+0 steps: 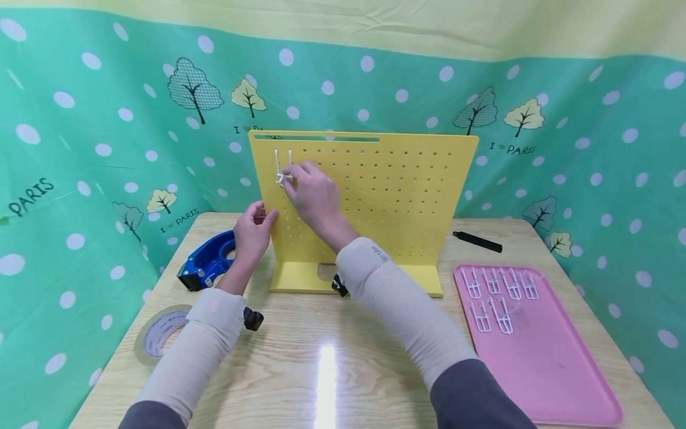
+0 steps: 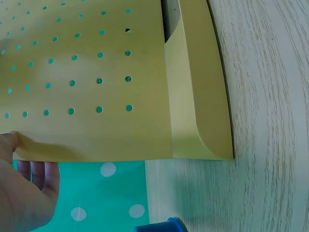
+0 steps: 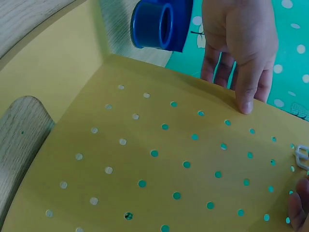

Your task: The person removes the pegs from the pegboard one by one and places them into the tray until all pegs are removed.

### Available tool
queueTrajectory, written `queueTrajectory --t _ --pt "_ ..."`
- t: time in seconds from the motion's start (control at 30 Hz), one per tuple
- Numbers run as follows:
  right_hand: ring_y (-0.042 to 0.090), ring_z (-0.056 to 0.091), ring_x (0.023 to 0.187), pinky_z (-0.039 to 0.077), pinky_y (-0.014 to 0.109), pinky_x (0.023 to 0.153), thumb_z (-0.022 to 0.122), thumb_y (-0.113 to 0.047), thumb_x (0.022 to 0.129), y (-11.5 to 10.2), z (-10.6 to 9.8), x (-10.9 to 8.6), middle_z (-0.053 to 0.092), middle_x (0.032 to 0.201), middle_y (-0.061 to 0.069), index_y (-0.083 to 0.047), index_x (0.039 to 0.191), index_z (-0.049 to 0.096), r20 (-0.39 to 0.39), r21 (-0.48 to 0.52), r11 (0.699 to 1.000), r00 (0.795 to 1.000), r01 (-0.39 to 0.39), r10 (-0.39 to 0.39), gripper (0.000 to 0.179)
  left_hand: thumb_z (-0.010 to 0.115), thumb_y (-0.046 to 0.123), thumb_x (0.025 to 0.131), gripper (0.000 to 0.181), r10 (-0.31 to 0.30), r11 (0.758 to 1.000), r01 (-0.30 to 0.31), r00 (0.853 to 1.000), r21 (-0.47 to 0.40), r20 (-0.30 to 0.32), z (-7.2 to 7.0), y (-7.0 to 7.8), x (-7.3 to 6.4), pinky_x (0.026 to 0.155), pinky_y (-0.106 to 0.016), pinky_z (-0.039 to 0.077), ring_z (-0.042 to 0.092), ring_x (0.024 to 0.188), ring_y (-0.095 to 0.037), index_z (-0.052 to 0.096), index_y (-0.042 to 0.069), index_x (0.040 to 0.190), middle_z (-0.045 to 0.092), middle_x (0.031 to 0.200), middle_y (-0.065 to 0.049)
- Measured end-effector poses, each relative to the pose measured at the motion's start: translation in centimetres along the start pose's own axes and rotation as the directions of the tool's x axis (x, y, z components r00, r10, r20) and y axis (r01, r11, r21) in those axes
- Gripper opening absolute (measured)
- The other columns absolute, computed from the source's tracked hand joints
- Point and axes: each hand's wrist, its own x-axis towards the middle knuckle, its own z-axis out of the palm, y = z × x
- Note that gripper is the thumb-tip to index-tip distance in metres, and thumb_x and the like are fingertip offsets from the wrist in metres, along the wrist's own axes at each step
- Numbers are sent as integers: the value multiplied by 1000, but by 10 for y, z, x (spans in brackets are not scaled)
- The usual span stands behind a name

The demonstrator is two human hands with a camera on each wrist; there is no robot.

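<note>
A yellow pegboard (image 1: 396,202) stands upright on its own base on the table. My left hand (image 1: 253,232) grips its left edge, thumb on the front face and fingers behind, as the left wrist view also shows. High on the board's left side, a white wire hook (image 1: 277,164) lies against the holes, its two prongs pointing up. My right hand (image 1: 316,193) pinches the lower part of this hook between thumb and fingers. Only the hook's end (image 3: 301,157) and a few right-hand fingertips (image 3: 299,212) show at the right edge of the right wrist view.
At right, a pink tray (image 1: 557,369) carries several more white hooks (image 1: 504,316). Behind it lies a black pen-shaped tool (image 1: 478,241). On the left are a blue tape dispenser (image 1: 206,259) and a roll of tape (image 1: 147,336). A patterned green curtain (image 1: 343,83) hangs behind the board.
</note>
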Motion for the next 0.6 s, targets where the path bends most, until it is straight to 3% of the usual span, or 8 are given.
queueTrajectory --t 0.3,0.6 --pt "8 65 71 49 19 56 66 -27 99 -1 4 2 75 101 -3 -22 103 77 -63 1 1000 998 -2 2 13 68 29 99 40 -4 1000 4 1000 6 4 1 0 0 76 -14 47 67 107 -29 63 6 132 70 117 -18" --pt "8 60 64 45 19 52 64 -26 100 -1 2 1 74 97 -3 -22 102 77 -83 -4 1000 996 25 -25 14 67 29 99 39 -2 1000 3 1000 11 -5 0 0 -2 75 -13 47 67 106 -28 64 8 132 70 116 -18"
